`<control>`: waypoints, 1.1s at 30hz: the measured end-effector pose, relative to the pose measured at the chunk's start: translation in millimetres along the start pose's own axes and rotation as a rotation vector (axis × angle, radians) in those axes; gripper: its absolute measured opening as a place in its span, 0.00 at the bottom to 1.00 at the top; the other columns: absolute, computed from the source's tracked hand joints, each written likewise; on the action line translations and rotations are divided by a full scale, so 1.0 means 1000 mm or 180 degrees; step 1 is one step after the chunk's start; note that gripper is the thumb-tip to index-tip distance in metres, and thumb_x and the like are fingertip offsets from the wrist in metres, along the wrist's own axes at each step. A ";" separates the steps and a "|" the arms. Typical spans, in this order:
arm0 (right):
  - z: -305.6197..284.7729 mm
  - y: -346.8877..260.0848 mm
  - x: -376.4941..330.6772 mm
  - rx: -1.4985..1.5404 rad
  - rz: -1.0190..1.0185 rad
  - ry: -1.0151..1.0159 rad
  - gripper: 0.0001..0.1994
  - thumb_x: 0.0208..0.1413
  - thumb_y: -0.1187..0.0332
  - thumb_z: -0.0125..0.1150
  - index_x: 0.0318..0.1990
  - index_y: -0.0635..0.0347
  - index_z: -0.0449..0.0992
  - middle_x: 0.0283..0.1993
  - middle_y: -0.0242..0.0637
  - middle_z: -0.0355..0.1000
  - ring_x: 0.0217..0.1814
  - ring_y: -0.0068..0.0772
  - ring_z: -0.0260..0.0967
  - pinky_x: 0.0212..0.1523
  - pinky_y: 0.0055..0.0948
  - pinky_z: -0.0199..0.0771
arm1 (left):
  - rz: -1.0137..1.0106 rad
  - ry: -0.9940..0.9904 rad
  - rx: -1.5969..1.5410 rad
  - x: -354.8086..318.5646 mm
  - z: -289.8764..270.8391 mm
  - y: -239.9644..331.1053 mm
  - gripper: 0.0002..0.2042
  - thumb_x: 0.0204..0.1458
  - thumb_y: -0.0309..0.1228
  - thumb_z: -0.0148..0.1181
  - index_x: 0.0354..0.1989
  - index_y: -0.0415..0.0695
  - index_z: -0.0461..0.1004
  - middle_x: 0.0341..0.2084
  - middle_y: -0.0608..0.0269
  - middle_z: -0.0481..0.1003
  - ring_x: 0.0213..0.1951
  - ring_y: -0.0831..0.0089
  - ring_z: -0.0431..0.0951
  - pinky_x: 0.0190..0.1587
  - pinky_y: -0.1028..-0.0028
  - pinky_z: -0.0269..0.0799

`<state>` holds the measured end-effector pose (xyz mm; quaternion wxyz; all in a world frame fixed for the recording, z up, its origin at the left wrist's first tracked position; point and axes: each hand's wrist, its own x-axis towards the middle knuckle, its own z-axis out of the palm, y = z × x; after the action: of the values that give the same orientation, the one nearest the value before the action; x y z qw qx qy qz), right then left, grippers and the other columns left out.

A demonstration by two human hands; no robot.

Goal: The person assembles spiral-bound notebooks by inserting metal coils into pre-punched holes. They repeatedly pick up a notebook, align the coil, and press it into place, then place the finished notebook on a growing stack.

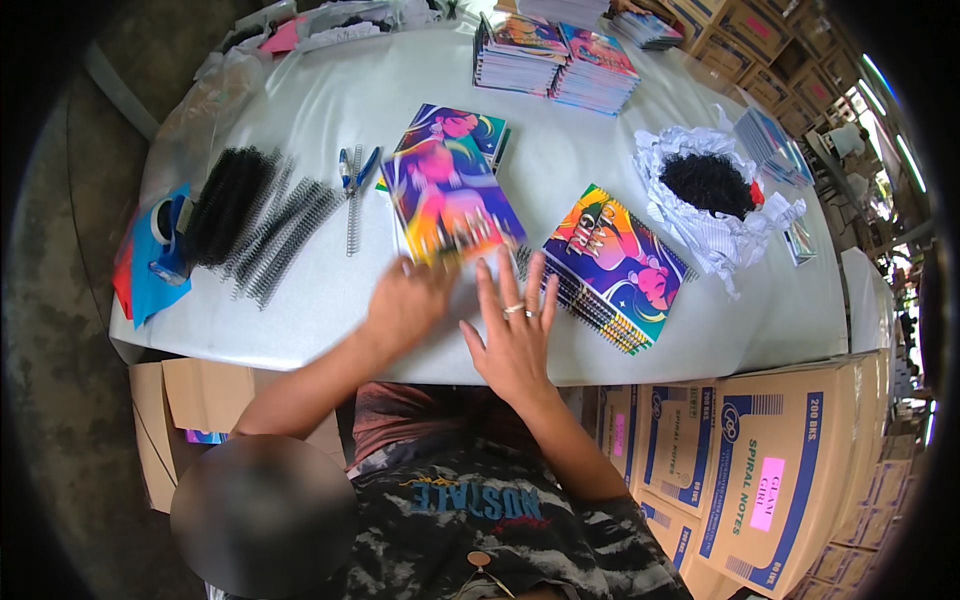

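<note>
My left hand point(412, 300) has its fingers curled round the lower edge of a colourful notebook point(450, 200), slightly smeared by motion. That notebook partly covers another one point(480, 132) lying behind it. My right hand point(513, 335), with rings on it, is open, its fingers spread near the notebook's lower right corner; whether they touch it I cannot tell. To the right lies a small stack of spiral-bound notebooks point(615, 250), its coils facing me. Beyond my left hand are blue-handled pliers point(358, 172) and a single spiral coil point(353, 225).
Black spiral coils point(285, 235) lie in piles at left, beside a blue tape dispenser point(168, 245). Notebook stacks point(520, 75) stand at the far side. Crumpled paper point(715, 245) holds a black tangle point(708, 185) at right. Cartons point(765, 480) stand below the table's right edge.
</note>
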<state>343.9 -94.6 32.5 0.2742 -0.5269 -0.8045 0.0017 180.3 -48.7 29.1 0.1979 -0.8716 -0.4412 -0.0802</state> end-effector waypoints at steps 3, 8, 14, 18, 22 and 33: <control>0.009 0.006 0.001 0.0327 -0.0292 -0.0599 0.25 0.42 0.73 0.59 0.53 0.58 0.67 0.48 0.46 0.68 0.53 0.42 0.64 0.58 0.43 0.56 | 0.0174 -0.0104 -0.1156 -0.028 -0.047 0.015 0.12 0.41 0.29 0.60 0.37 0.45 0.72 0.28 0.66 0.76 0.30 0.73 0.76 0.38 0.68 0.66; 0.000 0.013 -0.005 0.2711 0.0483 0.0661 0.09 0.47 0.77 0.61 0.38 0.64 0.75 0.31 0.41 0.76 0.29 0.27 0.73 0.37 0.22 0.71 | -0.1671 0.1205 -0.2215 -0.038 -0.079 -0.037 0.38 0.32 0.23 0.67 0.58 0.40 0.58 0.55 0.53 0.62 0.58 0.60 0.60 0.61 0.64 0.47; 0.031 0.052 -0.024 0.4419 0.1085 0.0344 0.08 0.47 0.80 0.62 0.37 0.67 0.75 0.35 0.35 0.75 0.36 0.19 0.70 0.41 0.21 0.69 | -0.2516 0.0878 -0.5463 -0.048 0.023 -0.025 0.23 0.32 0.15 0.50 0.43 0.41 0.63 0.38 0.65 0.64 0.45 0.74 0.63 0.51 0.76 0.57; 0.022 0.061 -0.029 0.4128 0.1004 0.0432 0.08 0.46 0.83 0.61 0.36 0.68 0.73 0.35 0.36 0.75 0.38 0.24 0.72 0.45 0.25 0.72 | -0.2622 0.1275 -0.5237 -0.049 0.023 -0.013 0.18 0.34 0.15 0.51 0.37 0.43 0.63 0.33 0.68 0.63 0.39 0.77 0.63 0.47 0.77 0.58; 0.011 0.049 -0.007 0.4450 0.1288 0.0287 0.09 0.47 0.80 0.62 0.37 0.68 0.73 0.34 0.39 0.75 0.39 0.27 0.72 0.43 0.26 0.73 | -0.2180 0.0968 -0.5023 -0.049 0.029 -0.010 0.14 0.38 0.16 0.49 0.35 0.42 0.63 0.33 0.66 0.64 0.35 0.79 0.63 0.43 0.81 0.59; 0.023 0.061 -0.019 0.4094 0.1341 -0.0212 0.08 0.43 0.80 0.65 0.33 0.66 0.75 0.32 0.32 0.73 0.35 0.20 0.69 0.37 0.21 0.70 | -0.2553 0.0112 -0.5495 -0.057 0.043 -0.003 0.16 0.44 0.18 0.47 0.44 0.34 0.66 0.38 0.64 0.70 0.40 0.78 0.67 0.46 0.77 0.62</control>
<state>390.6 -77.3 -13.2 0.5020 -0.4042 -0.5316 0.5496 142.3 -71.5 -26.9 -0.5498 -0.4992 -0.4929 -0.4533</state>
